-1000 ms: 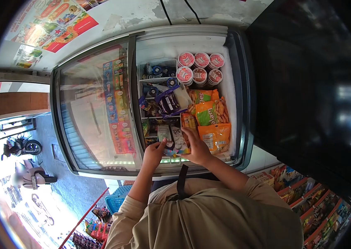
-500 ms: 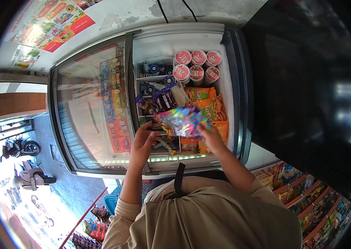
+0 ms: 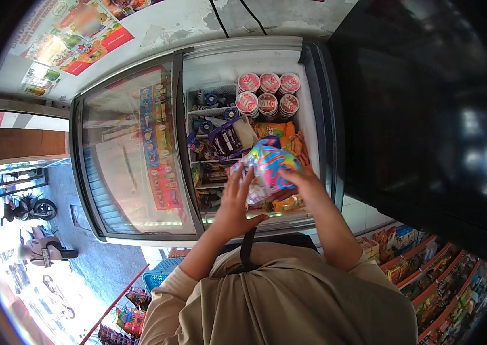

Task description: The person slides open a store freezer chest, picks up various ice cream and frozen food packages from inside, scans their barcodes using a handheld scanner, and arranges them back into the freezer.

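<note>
My right hand (image 3: 305,183) grips a shiny multicoloured packet (image 3: 275,167) by its right side, above the open half of a chest freezer (image 3: 278,60). My left hand (image 3: 236,204) has its fingers spread against the packet's left edge, thumb pointing away to the right. What the packet contains does not show. Below it, orange frozen-food bags (image 3: 272,130) are partly covered. To the left, small wrapped ice creams and a dark purple packet (image 3: 224,140) sit in divided compartments.
Stacked cups with pink-and-white lids (image 3: 267,84) stand at the freezer's far right. A sliding glass lid (image 3: 117,149) covers its left half. A large black panel (image 3: 421,115) is on the right, with snack racks (image 3: 433,282) below. Motorbikes (image 3: 48,250) are parked outside at left.
The packet has turned and shifted slightly right in my right hand. My left hand has moved right, from over the compartments to the packet's edge.
</note>
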Demonstrator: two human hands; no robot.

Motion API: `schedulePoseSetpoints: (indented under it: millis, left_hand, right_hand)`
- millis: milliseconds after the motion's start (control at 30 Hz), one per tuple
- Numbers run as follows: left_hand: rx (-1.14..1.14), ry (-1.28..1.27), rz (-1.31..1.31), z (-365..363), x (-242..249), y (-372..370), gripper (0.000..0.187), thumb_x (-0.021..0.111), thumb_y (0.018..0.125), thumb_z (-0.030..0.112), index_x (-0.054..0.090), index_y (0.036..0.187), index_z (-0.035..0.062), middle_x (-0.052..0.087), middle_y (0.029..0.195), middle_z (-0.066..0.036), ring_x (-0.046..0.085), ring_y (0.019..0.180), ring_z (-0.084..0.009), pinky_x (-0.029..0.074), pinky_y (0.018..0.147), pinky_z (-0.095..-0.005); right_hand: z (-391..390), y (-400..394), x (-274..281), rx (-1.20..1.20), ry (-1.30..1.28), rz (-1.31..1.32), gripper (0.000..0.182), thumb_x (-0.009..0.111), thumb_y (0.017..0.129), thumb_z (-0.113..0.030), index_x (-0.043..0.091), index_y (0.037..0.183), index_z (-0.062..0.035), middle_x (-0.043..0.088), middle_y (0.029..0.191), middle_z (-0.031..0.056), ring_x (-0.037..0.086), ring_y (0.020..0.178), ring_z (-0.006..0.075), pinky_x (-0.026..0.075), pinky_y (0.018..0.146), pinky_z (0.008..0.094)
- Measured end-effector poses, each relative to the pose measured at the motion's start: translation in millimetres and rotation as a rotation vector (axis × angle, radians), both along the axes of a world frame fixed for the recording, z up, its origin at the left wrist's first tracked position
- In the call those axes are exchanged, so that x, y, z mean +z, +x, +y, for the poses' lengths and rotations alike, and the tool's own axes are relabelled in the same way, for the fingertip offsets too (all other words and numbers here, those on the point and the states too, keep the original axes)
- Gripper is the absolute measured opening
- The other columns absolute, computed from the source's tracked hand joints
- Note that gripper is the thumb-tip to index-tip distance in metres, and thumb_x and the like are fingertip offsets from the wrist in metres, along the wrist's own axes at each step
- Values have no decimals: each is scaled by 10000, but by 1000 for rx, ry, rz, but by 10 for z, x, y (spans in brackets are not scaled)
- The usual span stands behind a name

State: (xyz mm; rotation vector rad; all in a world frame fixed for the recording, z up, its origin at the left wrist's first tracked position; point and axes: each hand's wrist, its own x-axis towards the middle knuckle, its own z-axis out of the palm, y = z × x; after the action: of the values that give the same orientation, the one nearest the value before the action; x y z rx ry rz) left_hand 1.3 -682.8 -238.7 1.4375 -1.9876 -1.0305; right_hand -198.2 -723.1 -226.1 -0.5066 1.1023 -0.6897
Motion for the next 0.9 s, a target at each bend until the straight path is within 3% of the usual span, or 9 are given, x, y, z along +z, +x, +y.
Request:
schedulePoseSetpoints:
  millis: [100,133,167,233,267,400,500,700,900]
  left_hand:
    - [239,242,194,64,-246,-145,828,744,666,152,291,1352,50,459,1279,-217,445,1190,-390,392,951,-429]
    - [369,241,265,50,-220,-169,596,680,716,72,416,1247,12,593,1113,-150,558,1070,-313,447,866,-389]
    - [355,236,262,74,-338,-87,596,680,716,72,416,1247,12,593,1113,-150,558,1070,-313,447,866,-389]
    - [452,673,770,86,-563,127,431,630,757,45,497,1164,0,614,1066,-82,572,1023,-236,436,874,-354]
    - [485,658,876,102,-550,162,368,602,773,42,531,1133,15,600,1063,-54,565,989,-196,420,886,-337]
    - [522,1012,1514,133,-462,334,459,513,746,41,482,1204,50,578,1131,-114,545,1064,-297,401,962,-440]
    - [432,907,1625,137,-264,360,526,497,692,77,470,1213,10,580,1137,-144,547,1070,-323,399,972,-451]
    - [213,903,1670,99,134,400,545,496,659,77,487,1198,3,587,1130,-145,547,1067,-323,402,960,-447]
    - [147,797,1588,73,230,390,494,521,719,89,473,1207,30,562,1157,-108,509,1104,-288,370,968,-426]
  right_hand:
    - [124,239,64,115,39,-64,378,548,871,-290,530,1071,30,651,824,153,652,655,243,548,621,344]
    - [161,276,156,165,115,-75,451,510,893,-266,463,1217,43,634,1007,173,642,760,237,523,719,349]
    - [211,296,211,152,107,-78,451,510,893,-266,463,1217,43,634,1007,173,642,760,237,523,719,349]
    - [321,306,294,61,-83,-374,520,448,918,-218,318,1350,41,550,1209,183,603,905,229,492,798,339]
    - [342,225,360,83,-142,-323,560,395,931,-191,193,1403,32,460,1321,186,565,986,213,467,843,334]
    - [600,-207,448,-132,-279,-41,506,395,916,-193,316,1357,41,492,1287,192,578,930,176,462,818,311]
    - [923,-552,631,-335,-283,93,480,427,894,-222,426,1297,40,523,1246,200,570,885,159,446,804,299]
    - [1684,-829,1190,-633,-429,395,451,436,907,-227,463,1264,48,582,1151,183,585,875,183,450,800,316]
    - [2558,-862,1501,-856,-509,621,385,469,909,-193,526,1198,54,626,1047,162,602,837,174,468,758,283]
